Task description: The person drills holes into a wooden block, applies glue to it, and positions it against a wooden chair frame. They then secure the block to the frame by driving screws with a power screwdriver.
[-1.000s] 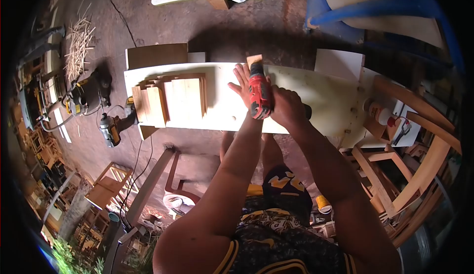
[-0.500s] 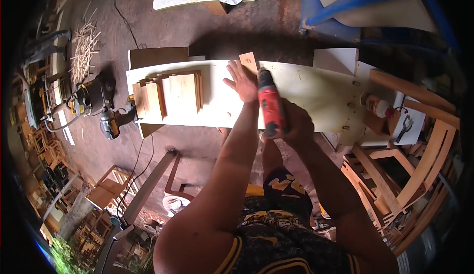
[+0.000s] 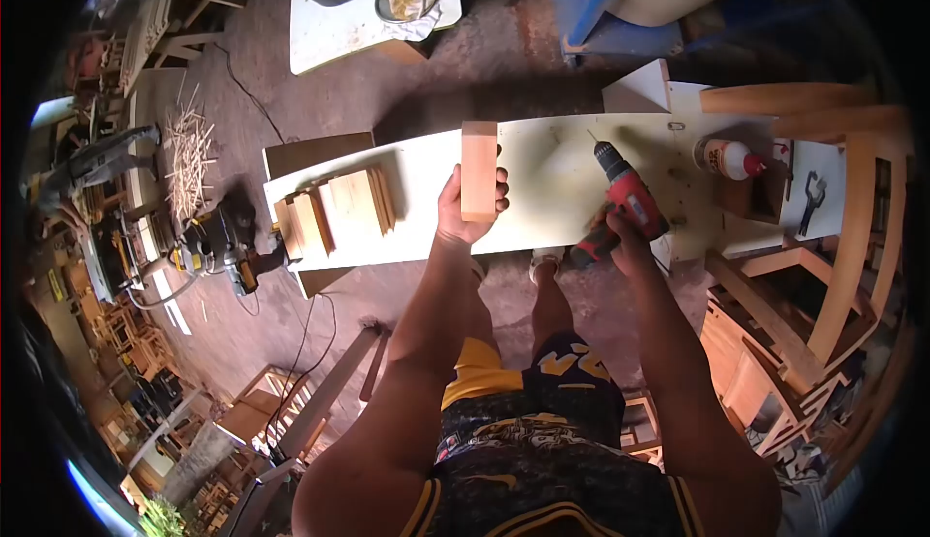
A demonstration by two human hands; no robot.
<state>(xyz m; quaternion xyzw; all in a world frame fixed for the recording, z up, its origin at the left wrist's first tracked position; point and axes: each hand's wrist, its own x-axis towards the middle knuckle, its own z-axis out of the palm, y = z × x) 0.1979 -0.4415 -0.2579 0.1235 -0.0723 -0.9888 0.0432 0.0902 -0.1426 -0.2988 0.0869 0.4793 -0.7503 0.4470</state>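
Observation:
My left hand is closed around a short wooden block, holding it above the white workbench. The fingertips show along the block's right edge. In my right hand is a red and black cordless drill, its thin bit pointing up and left, well apart from the block. Stacked wooden pieces lie on the bench to the left of my left hand.
A white glue bottle with a red cap lies at the bench's right end, near a clamp-like dark tool. Another power drill sits past the left end. Wooden frames crowd the right. A blue chair stands beyond.
My left hand was flat on the wood on the bench and now grips the block, raised. The drill has moved right, away from the block. My view has shifted slightly.

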